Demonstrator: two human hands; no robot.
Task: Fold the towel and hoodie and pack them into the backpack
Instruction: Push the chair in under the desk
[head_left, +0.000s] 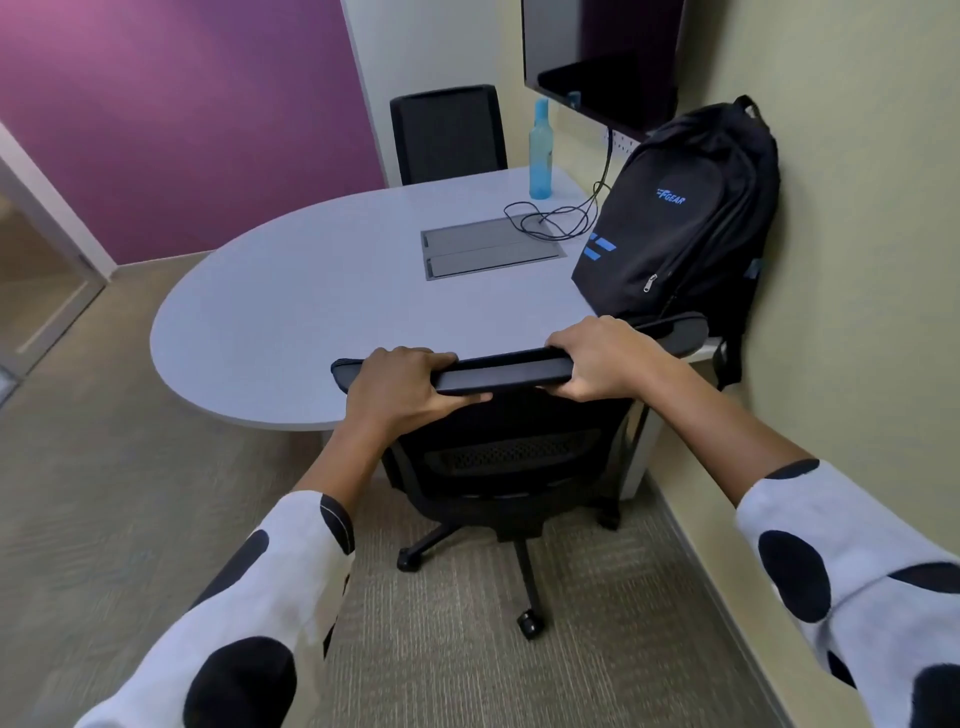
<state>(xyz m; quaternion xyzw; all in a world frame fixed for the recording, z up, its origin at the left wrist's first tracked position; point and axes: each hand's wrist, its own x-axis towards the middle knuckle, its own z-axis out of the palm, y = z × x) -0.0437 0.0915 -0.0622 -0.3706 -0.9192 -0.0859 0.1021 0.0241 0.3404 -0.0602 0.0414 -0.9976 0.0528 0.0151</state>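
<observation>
Left hand (400, 387) clamped over the top rail of the black office chair (498, 457), fingers curled over the front edge, thumb underneath. Right hand (597, 358) gripping the same rail further along, fingers wrapped under it. Both placed wide on the rail, probably to roll or swing the chair clear of the tabletop (291, 306) and open standing room for folding.

Beyond the right hand, and just off to its outer side: black backpack (685, 213) with blue lettering, upright on the tabletop and leaning against the wall, zips apparently closed, propped there so as not to slump. Ahead of both hands, a grey cable hatch (491, 248) set flush in the tabletop, with a looped black cable (550, 221) past it and a blue water bottle (540, 150) farther back. Second black chair (449, 135) at the far side.

No towel or hoodie anywhere in view; folding and packing not yet begun, by the look of it.
</observation>
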